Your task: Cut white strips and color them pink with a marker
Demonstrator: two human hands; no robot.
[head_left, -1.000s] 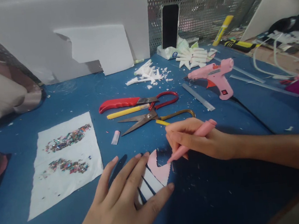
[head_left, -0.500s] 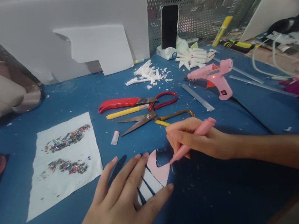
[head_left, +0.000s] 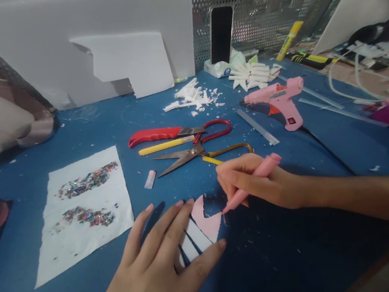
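Blue table (head_left: pixel 281 262), littered with small crumbs, backed by a pale board (head_left: pixel 130 12) and a perforated screen (head_left: pixel 253 17). Directions below use the paper piece as clock centre, 12 being away from the person.

Paper piece (head_left: pixel 208 225): flat on the table, pink at its far end, notched at the edge, white nearer the palm with dark lines across it. Its remainder is hidden by fingers.

Left hand (head_left: pixel 159 265), 8 o'clock: palm down, fingers apart, pressed over the paper piece; thumb lies along the near edge.

Right hand (head_left: pixel 263 190), 2 o'clock: fingers together, clamped on a pink marker (head_left: pixel 266 166) tilted like a pen. Marker tip is at the right corner of the pink area; contact cannot be told.

Surroundings: scissors (head_left: pixel 193 151) at 12, blades apart. Red-handled knife (head_left: pixel 156 135) at 11, a yellow pen (head_left: pixel 164 146) lying between the two. Small cap (head_left: pixel 150 179) between 10 and 11. White sheet (head_left: pixel 62 248) between 9 and 10, bearing two rows of glitter (head_left: pixel 88 181). White scraps (head_left: pixel 192 94) farther out at 12. Pink glue gun (head_left: pixel 291 107) at 1, a clear stick (head_left: pixel 257 127) just beside it. Phone (head_left: pixel 222 35), between 12 and 1, stands upright and dark-screened.
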